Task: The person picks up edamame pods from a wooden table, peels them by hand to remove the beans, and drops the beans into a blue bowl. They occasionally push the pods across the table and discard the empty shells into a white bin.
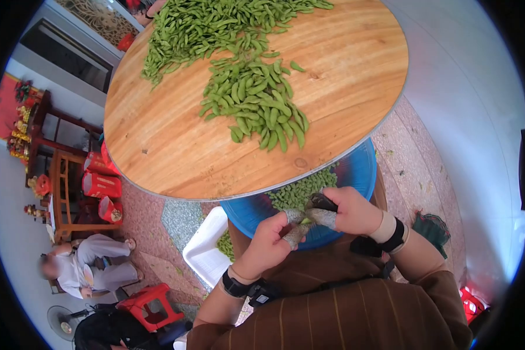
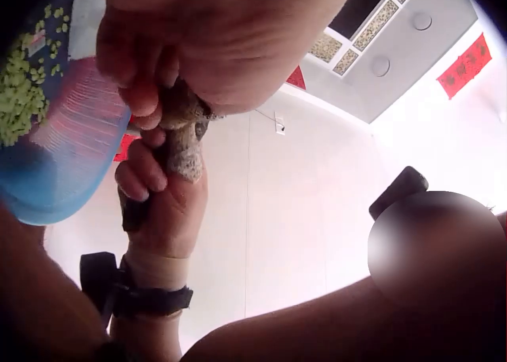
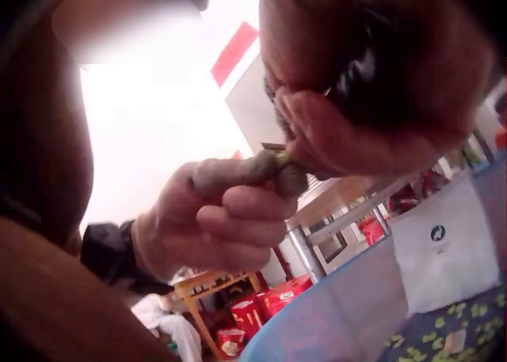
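Observation:
In the head view my left hand (image 1: 269, 239) pinches a green soybean pod (image 1: 306, 221) between thumb and forefinger. My right hand (image 1: 356, 211) meets it there, gripping a black-handled tool (image 1: 322, 202). Beside the pod in the right wrist view, a thin edge shows; the rest of the tool is hidden by the fingers. Grey speckled covers (image 1: 296, 235) wrap the thumbs and forefingers. Both hands are above a blue basin (image 1: 239, 217) holding shelled green beans (image 1: 302, 191).
A round wooden table (image 1: 350, 76) overhangs the basin, with heaps of pods (image 1: 256, 96) on it. On the left stand a white tub (image 1: 201, 251), a red stool (image 1: 151, 306), red buckets (image 1: 102, 184) and a fan (image 1: 61, 322). A seated person (image 1: 93, 265) is farther off.

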